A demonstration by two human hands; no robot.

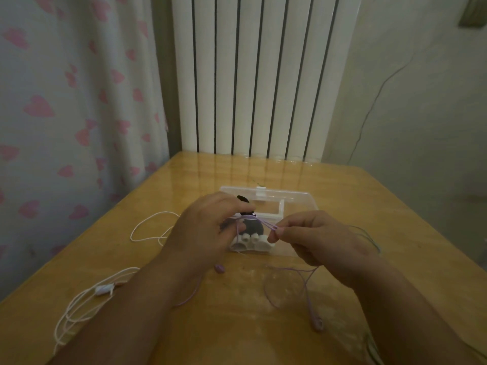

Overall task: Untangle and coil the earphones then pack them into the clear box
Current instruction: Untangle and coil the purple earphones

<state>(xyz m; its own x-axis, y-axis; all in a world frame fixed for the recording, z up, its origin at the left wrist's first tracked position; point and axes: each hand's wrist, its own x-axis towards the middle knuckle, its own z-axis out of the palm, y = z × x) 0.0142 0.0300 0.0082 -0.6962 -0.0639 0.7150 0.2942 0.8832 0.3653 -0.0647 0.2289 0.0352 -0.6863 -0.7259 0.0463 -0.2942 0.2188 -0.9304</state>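
Purple earphones [305, 283] stretch between both hands above the table. My left hand [205, 227] pinches the purple cord near its fingertips, and my right hand [316, 235] pinches the same cord's looped strands a short way to the right. The rest of the purple cord hangs down and lies on the wood, with one earbud [317, 324] near the front and another purple piece [219, 268] under my left wrist. Just behind my hands stands the clear box [295, 198], lid open, holding white pieces [250, 239] and something dark.
White earphones [87, 299] lie loose on the wooden table [369, 206] at the left, partly under my left forearm. A thin greenish cord [369, 235] lies at the right. A white radiator [258, 75] and a heart-patterned curtain [73, 101] stand behind the table.
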